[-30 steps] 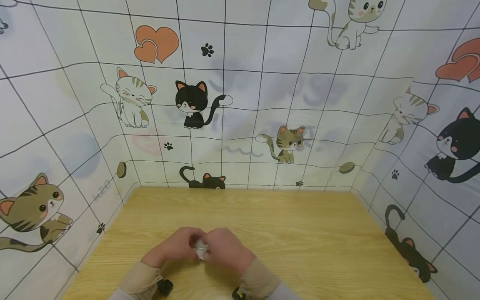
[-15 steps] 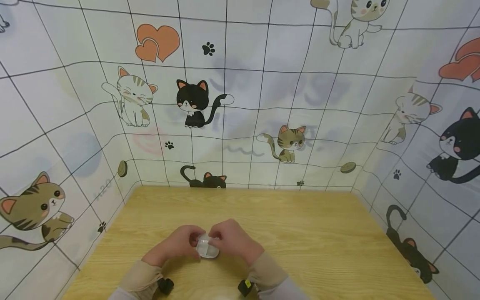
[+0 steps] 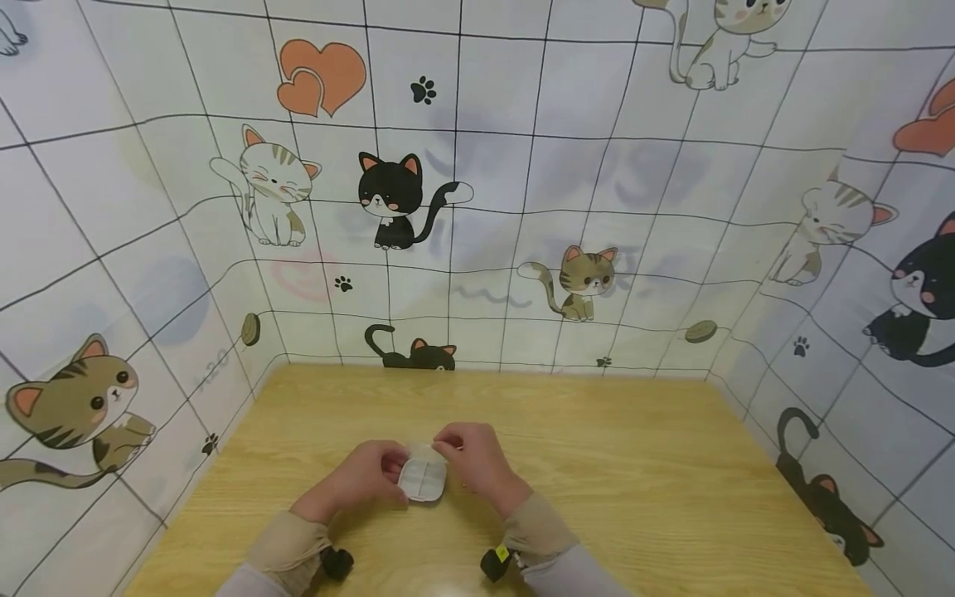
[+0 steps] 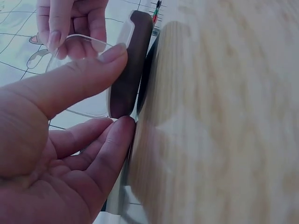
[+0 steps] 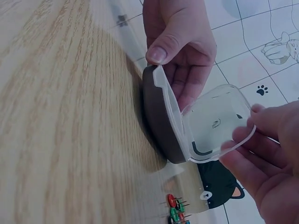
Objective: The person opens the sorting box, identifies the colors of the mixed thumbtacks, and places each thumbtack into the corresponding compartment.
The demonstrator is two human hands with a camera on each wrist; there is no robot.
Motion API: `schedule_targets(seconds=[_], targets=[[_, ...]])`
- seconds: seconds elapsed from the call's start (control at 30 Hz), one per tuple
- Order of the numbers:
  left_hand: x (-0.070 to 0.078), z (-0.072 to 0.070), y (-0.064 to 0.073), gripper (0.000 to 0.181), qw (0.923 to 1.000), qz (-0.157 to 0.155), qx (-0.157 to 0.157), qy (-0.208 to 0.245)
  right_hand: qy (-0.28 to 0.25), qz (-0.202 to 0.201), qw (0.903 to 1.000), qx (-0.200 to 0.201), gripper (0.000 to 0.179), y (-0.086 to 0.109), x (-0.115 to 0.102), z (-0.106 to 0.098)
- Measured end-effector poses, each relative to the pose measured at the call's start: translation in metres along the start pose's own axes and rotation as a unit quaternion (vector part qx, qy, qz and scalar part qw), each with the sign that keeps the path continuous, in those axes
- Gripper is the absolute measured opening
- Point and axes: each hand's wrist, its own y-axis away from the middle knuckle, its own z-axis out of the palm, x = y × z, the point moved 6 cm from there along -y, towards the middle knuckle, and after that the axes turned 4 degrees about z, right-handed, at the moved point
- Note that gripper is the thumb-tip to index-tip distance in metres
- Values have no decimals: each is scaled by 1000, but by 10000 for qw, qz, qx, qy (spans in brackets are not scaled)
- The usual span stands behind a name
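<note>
At the desk (image 3: 597,464), half-closed left grip (image 3: 366,474) held the box (image 5: 158,116); right grip (image 3: 481,466) pinched its lid (image 5: 215,122); going gently looked best

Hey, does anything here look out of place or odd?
Yes: small red and green pins seem to lie loose on the table, outside the open box, with thin points showing. I see no obvious damage.

From where I stand, the tabletop (image 3: 612,456) is pale yellowish wood with fine streaked grain, its far edge meeting the wall. Toward the near side is a small divided case (image 3: 423,481), dark base right at the wood, clear lid (image 5: 215,123) raised; whether the base fully rests there, I can't tell. Red and green pieces with thin prongs (image 5: 175,209) lie near it.
</note>
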Motion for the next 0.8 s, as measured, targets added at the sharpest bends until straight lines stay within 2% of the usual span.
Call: schedule_targets(seconds=[0.23,0.37,0.5,0.57,0.7,0.8], targets=[[4,0,0,64,9998,-130,175,-26,-192,227,9983,498,11,0,6,-7],[8,1,0,60,9996,-158,201,-118,-382,375,9969,584,10,0,9,-8],[12,2,0,61,9995,-100,195,-227,-756,606,9940,498,11,-1,13,-6],[14,2,0,62,9993,-41,185,-335,-1124,758,9900,400,13,0,16,-5],[15,3,0,63,9982,84,155,-575,-1908,1074,9755,230,17,-1,23,-2],[15,2,0,64,9975,115,134,-685,-2251,1248,9661,196,18,-2,27,1]])
